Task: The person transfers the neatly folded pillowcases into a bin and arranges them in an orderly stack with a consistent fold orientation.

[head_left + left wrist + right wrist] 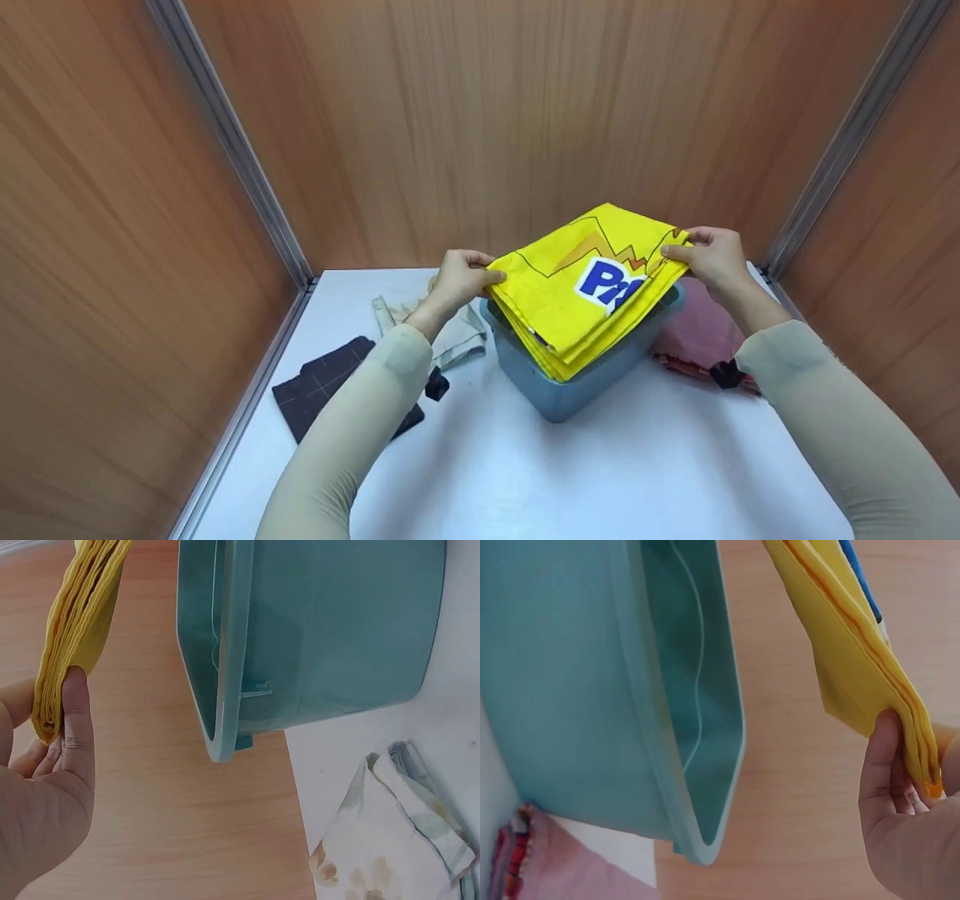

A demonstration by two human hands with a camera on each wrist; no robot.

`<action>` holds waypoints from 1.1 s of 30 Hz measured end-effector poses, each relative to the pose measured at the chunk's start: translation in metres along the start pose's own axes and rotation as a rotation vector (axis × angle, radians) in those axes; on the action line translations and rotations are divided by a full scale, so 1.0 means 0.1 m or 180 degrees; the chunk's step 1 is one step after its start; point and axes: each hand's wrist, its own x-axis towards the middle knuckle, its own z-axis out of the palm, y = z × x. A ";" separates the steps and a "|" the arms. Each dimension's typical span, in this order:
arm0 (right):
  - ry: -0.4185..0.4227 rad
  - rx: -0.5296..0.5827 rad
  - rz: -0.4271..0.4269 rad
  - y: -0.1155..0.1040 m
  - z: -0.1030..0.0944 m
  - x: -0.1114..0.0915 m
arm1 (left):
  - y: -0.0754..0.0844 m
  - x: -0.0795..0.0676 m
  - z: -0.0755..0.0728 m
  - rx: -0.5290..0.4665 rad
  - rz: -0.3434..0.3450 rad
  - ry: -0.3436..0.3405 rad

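Note:
A folded yellow cloth (555, 277) with blue and white lettering is held above a blue-green plastic bin (559, 405). My left hand (463, 281) pinches its left corner between thumb and fingers. At the opposite corner my right hand (712, 259) pinches it the same way. Both wrist views show the stacked layers of the yellow cloth (75, 630) gripped clear of the bin's rim (705, 851). In the head view the cloth hides most of the bin's opening.
Left of the bin lie a pale flower-patterned folded cloth (382, 840) and a dark checked folded cloth (330, 382). A dusty pink folded cloth (697, 322) lies to its right. Wooden panels (525, 127) enclose the white table (525, 480) at the back and sides.

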 end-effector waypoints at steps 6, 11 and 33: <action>0.0075 -0.0087 0.0020 -0.02 0.03 0.10 | 0.01 0.06 0.03 0.0016 -0.0002 0.0046; 0.0116 -0.0102 -0.0017 -0.01 0.08 0.17 | -0.02 0.10 0.05 -0.0055 0.0099 0.0026; 0.0105 -0.0612 0.0214 0.44 0.21 0.26 | -0.23 0.13 0.25 0.0231 -0.0270 0.0114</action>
